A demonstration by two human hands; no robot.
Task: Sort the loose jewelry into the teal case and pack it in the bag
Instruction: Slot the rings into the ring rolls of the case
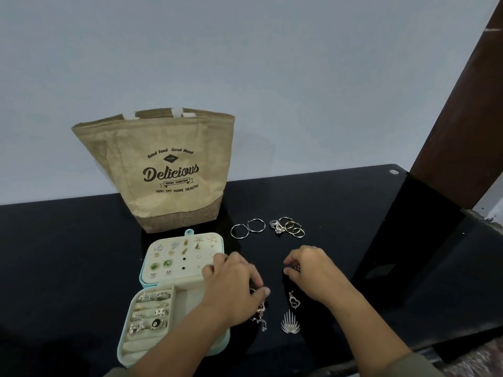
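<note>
The teal case (141,273) lies open on the black table, its cream lid panel studded with earrings and its ring rolls holding several rings (152,311). My left hand (234,284) hovers at the case's right edge, fingers curled round a gold chain (260,314) that dangles below it. My right hand (313,270) pinches a small gold piece (297,267) just above the table. A heart pendant (294,301) and a silver fan-shaped piece (290,322) lie between my hands. The brown paper bag (163,170) stands upright behind the case.
Two silver hoops (247,228) and a cluster of gold rings and hoops (288,228) lie on the table (353,213) behind my hands. A dark wooden post (462,104) rises at the right. The table's right edge drops off near the post.
</note>
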